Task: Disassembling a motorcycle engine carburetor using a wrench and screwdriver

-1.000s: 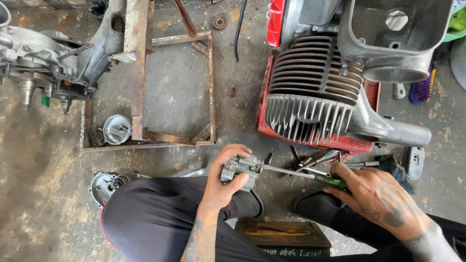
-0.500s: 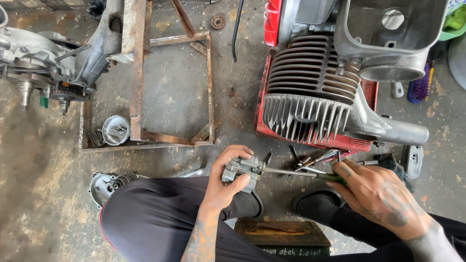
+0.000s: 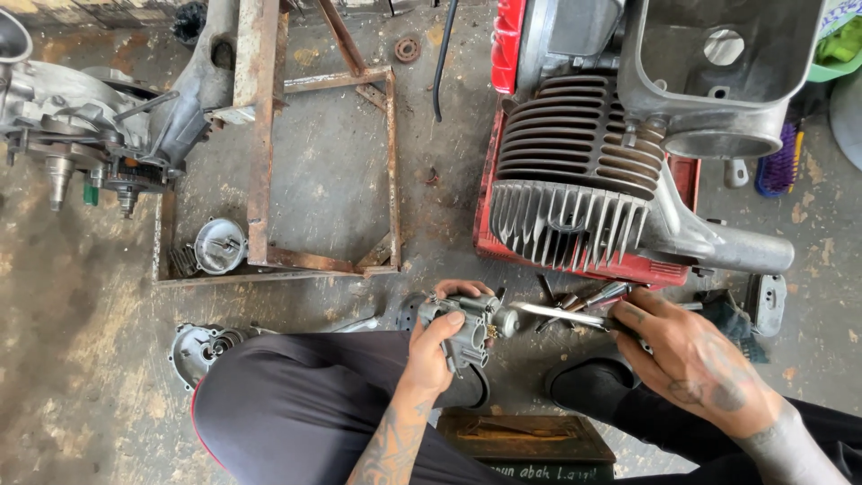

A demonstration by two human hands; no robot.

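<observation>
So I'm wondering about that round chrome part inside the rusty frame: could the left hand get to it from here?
Probably not right away: the left hand is wrapped around the small metal carburettor, and the rusty frame rail lies between it and the round chrome part. The floor between looks otherwise open.

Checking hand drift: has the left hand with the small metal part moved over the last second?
No. The left hand grips the small metal part just below and left of the finned engine's lower-left corner, on the same spot above the knee as before.
</observation>
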